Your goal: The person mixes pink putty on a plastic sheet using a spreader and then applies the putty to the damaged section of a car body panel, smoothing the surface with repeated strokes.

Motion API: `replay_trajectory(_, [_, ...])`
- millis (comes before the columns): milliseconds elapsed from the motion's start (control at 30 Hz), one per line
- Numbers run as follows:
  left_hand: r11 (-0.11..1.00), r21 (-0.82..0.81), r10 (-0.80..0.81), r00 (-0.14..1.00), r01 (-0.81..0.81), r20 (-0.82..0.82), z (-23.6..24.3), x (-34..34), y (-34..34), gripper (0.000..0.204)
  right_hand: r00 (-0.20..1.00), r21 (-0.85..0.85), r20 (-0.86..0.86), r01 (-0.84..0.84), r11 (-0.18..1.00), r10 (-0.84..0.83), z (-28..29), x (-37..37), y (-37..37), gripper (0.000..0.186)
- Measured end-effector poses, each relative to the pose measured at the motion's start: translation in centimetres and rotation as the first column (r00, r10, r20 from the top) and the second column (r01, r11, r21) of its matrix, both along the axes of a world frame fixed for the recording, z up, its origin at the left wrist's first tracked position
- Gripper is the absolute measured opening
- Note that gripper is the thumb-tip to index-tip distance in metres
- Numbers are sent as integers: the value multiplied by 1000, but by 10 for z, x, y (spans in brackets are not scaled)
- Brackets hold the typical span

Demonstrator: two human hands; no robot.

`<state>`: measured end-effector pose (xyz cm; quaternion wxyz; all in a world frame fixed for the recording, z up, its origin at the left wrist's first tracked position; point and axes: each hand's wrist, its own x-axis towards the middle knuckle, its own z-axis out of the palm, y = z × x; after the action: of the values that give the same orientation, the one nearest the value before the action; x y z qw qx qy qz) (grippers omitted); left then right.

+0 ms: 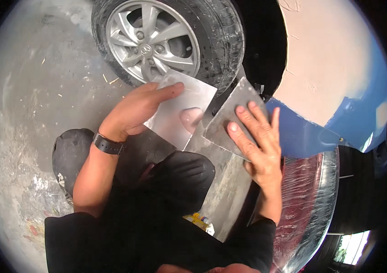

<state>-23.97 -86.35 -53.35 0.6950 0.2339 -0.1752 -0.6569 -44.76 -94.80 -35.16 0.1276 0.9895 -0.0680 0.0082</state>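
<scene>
My left hand [139,111], with a dark watch on its wrist, grips a thin shiny flat plate [175,102], its thumb on top and its other fingers hidden underneath. A rounded pinkish patch [191,119] shows near the plate's right edge; I cannot tell whether it is paste or a reflection. My right hand [260,136] holds a second, greyer plate [232,107] with spread fingers pressed on its face, the thumb out of sight. The two plates are tilted near each other, in front of the car wheel.
A car wheel [150,38] with a silver rim stands at the top. To the right, a blue car panel [300,132] carries a broad beige coated area [325,50]. Wrinkled clear film [302,195] covers a red part below it. Grey stained floor [34,113] lies left.
</scene>
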Motion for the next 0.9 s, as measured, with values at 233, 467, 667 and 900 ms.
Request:
replay_trajectory(233, [996,61,49,978,-63,204,-12,-7,-10,43,925,-44,-365,-134,990,109,4,27,1,40])
replay_trajectory(467, [947,38,323,941,-320,-100,-10,9,-12,34,942,-616,-337,-222,756,2,122,36,-37,52])
replay_trajectory(667, [955,57,296,945,-291,-138,-10,-3,-25,35,842,-769,-534,-523,368,80,208,92,-69,49])
replay_trajectory(900, [955,98,290,951,-280,-108,-18,-2,-25,35,786,-727,-617,-586,359,33,197,115,-87,56])
